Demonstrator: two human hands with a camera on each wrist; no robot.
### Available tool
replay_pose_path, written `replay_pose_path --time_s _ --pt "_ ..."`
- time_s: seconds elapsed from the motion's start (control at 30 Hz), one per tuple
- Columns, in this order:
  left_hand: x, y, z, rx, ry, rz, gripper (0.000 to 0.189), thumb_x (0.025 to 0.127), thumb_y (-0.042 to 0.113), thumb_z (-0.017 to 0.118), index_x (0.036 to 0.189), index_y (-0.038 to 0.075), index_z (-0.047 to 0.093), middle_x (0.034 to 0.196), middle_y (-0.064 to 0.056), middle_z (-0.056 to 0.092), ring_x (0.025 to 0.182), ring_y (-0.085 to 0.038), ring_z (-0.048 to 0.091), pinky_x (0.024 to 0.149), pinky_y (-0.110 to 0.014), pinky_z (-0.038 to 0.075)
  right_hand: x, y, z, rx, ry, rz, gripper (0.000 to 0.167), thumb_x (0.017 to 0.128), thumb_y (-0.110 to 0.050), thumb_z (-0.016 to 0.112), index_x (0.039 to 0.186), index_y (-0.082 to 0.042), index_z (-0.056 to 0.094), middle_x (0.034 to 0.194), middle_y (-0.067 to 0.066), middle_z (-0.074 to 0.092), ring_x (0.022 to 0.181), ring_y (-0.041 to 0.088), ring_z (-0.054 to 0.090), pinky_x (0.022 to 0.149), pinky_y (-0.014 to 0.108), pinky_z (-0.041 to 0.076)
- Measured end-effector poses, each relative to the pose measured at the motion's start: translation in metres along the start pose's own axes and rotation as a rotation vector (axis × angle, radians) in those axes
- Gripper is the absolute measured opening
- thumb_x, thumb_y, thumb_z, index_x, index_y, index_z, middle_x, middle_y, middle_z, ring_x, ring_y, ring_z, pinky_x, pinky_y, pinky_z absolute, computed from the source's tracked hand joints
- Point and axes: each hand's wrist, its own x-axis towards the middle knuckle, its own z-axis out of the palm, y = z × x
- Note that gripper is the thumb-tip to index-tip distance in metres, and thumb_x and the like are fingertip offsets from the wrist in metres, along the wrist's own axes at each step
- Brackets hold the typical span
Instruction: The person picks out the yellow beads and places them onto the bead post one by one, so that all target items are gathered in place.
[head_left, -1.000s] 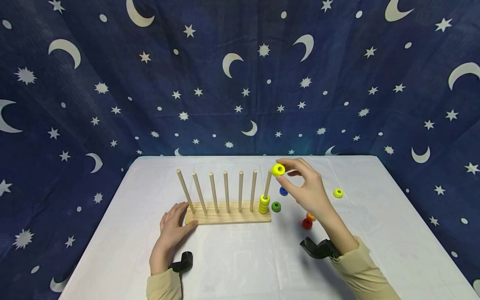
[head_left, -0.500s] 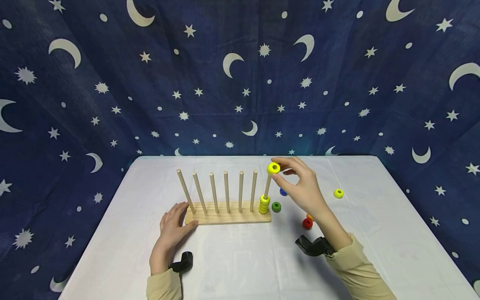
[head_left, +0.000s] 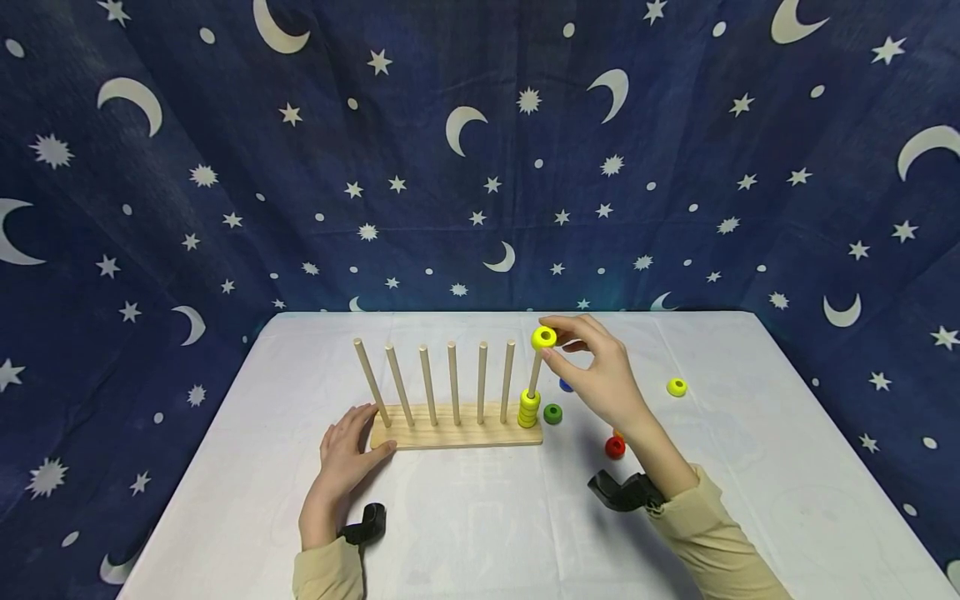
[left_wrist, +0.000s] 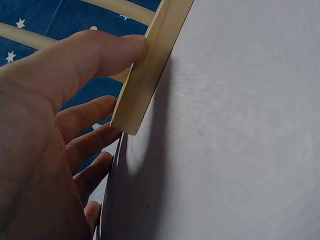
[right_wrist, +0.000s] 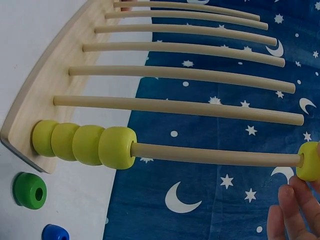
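A wooden base (head_left: 457, 437) with several upright pegs stands on the table. My left hand (head_left: 347, 450) holds its left end, the thumb (left_wrist: 117, 52) over the front edge and the fingers round the back. Between thumb and fingertips my right hand (head_left: 603, 375) pinches a yellow bead (head_left: 543, 337), hole facing up, at the top of the rightmost peg (right_wrist: 215, 154). In the right wrist view the peg's tip meets the bead's hole. Several yellow beads (head_left: 528, 408) are stacked at the bottom of that same peg. The other pegs (head_left: 453, 383) are bare.
A green bead (head_left: 552, 414) lies just right of the base, with a blue bead (head_left: 566, 385) behind it, partly covered by my right hand. A red bead (head_left: 615, 448) and an orange one (head_left: 618, 434) lie near my right forearm. Farther right is a loose yellow bead (head_left: 677, 387).
My right hand has moved slightly left, bringing the yellow bead from beside the rightmost peg to over its tip. The left hand and the base have stayed put.
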Motion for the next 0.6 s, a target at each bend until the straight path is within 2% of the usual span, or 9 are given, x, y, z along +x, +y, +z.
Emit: replay_pose_path --time_s 0.3,0.47,0.6 --pt "-0.0002 -0.0003 -0.0002 -0.002 -0.001 0.003 0.074 0.085 0.031 0.069 0.147 0.007 0.035 0.156 -0.018 0.026 0.148 -0.038 0.012 0.118 -0.058 -0.006 -0.0002 0.0011 0.0024 0.006 -0.001 0.024 0.038 0.085 -0.011 0.072 0.122 -0.012 0.063 0.110 0.003 0.064 0.098 0.015 0.059 0.085 0.034 0.052" --pt "-0.0001 -0.0004 -0.0001 0.001 0.000 0.007 0.074 0.085 0.032 0.069 0.147 0.007 0.035 0.156 -0.017 0.026 0.148 -0.038 0.013 0.118 -0.058 -0.005 -0.0013 0.0027 0.0038 0.006 -0.012 0.045 0.038 0.086 -0.013 0.072 0.122 -0.013 0.063 0.110 0.002 0.064 0.099 0.015 0.059 0.086 0.031 0.051" --pt "0.0001 -0.0011 0.0006 0.002 0.003 0.006 0.074 0.085 0.032 0.068 0.147 0.007 0.035 0.156 -0.017 0.027 0.148 -0.037 0.013 0.118 -0.058 -0.005 -0.0022 0.0045 0.0047 0.008 -0.019 0.050 0.038 0.086 -0.013 0.071 0.123 -0.012 0.063 0.110 0.002 0.064 0.099 0.015 0.059 0.086 0.035 0.052"
